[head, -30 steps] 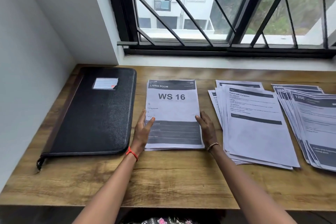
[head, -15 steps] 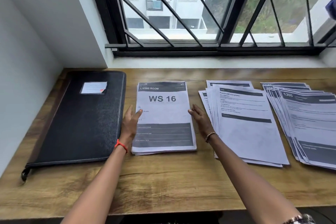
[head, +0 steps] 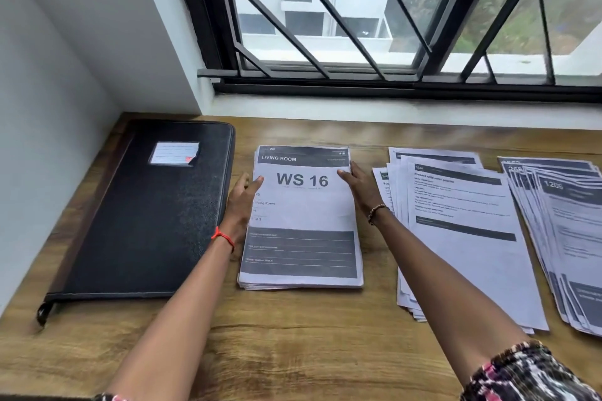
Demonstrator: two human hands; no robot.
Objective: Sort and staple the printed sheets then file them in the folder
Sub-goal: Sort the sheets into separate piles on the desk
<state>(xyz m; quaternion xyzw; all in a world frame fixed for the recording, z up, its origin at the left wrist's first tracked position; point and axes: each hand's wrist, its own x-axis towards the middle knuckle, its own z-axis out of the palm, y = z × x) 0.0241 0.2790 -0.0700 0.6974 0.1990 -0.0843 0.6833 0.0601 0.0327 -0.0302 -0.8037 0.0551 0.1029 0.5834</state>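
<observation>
A neat stack of printed sheets (head: 303, 215) headed "LIVING ROOM, WS 16" lies on the wooden desk (head: 293, 335). My left hand (head: 242, 202) rests flat against the stack's left edge, thumb on the top sheet. Against the right edge lies my right hand (head: 360, 189), fingers straight, near the upper part. A closed black zip folder (head: 146, 221) with a small label lies left of the stack. A fanned pile of sheets (head: 462, 231) lies to the right, and another fanned pile (head: 563, 231) at the far right runs out of view. No stapler is in view.
A white wall (head: 49, 140) closes the desk's left side. A white sill and a black barred window (head: 358, 42) run along the back. Bare wood shows along the front of the desk.
Both hands have slid along the stack's side edges away from me, from its lower middle to its upper part. The camera view has shifted a little.
</observation>
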